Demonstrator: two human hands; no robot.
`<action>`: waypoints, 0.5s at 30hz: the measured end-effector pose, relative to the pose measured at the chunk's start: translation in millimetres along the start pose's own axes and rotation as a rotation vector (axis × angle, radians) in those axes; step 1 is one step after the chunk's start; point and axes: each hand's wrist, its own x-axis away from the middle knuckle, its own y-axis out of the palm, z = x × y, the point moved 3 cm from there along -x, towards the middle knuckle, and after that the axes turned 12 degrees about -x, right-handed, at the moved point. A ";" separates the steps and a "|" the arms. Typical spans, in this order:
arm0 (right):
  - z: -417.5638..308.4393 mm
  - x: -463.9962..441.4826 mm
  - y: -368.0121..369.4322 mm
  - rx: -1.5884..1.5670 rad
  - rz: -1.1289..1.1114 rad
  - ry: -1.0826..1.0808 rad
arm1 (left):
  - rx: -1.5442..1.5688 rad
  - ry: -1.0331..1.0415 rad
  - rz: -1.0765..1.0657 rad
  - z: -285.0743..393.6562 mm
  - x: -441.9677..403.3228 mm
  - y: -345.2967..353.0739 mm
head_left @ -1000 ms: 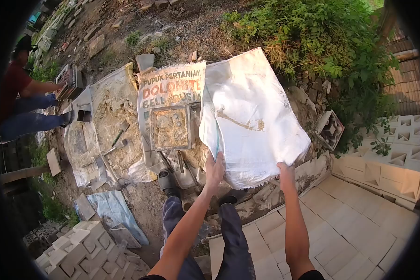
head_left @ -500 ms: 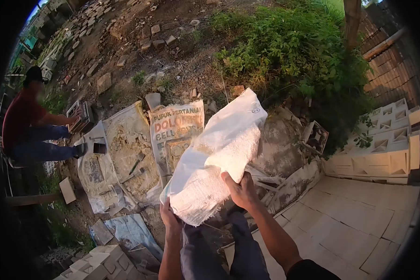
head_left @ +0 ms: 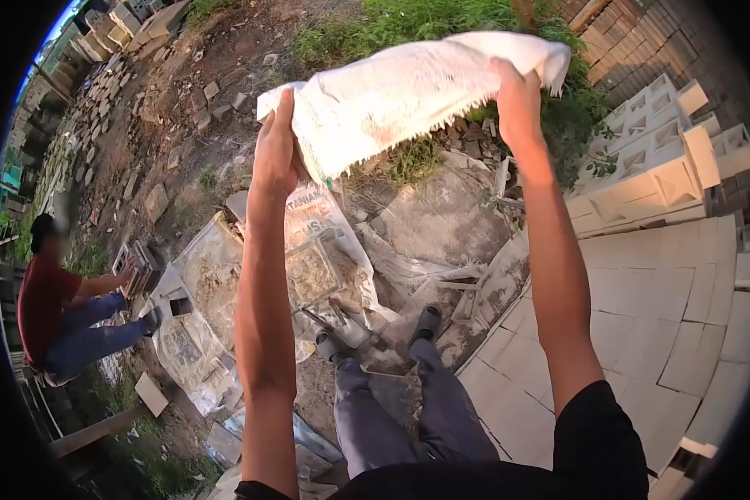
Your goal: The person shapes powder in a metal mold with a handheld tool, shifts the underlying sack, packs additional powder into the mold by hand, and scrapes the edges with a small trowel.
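Observation:
A white woven sack (head_left: 392, 96) with a frayed edge is stretched between my two hands, held up and away from me. My left hand (head_left: 277, 150) grips its left end, thumb up along the near side. Near the right end, my right hand (head_left: 518, 108) is closed on the cloth. Below the sack, a printed sack (head_left: 312, 208) lies on the ground with a sandy wooden frame (head_left: 312, 271) on it. To its left is another spread sheet (head_left: 196, 333) smeared with pale sandy material.
At the left a co-worker (head_left: 54, 292) in a dark red shirt handles a block mould (head_left: 137, 267). Pale patterned blocks (head_left: 642, 158) are stacked at the right, beside a paved surface of pale slabs (head_left: 642, 292). Green bushes (head_left: 375, 33) and scattered stones lie ahead.
Both my hands have risen and moved forward, lifting the white sack from near my legs out over the ground. It now spans more level between them. My view has shifted, showing my feet.

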 end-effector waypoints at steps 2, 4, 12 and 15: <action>50.3 71.9 -55.0 -0.093 0.122 -0.038 | -0.167 -0.082 0.058 -51.5 11.4 8.0; 94.7 147.3 -90.3 0.057 0.156 0.439 | -0.399 -0.206 0.061 -117.0 29.6 4.8; 346.9 394.3 -161.0 0.158 0.285 1.010 | -0.756 -0.545 0.236 -433.3 135.4 -97.8; 420.2 469.8 -161.6 -0.013 0.355 1.124 | -0.955 -0.612 0.293 -532.8 180.9 -154.5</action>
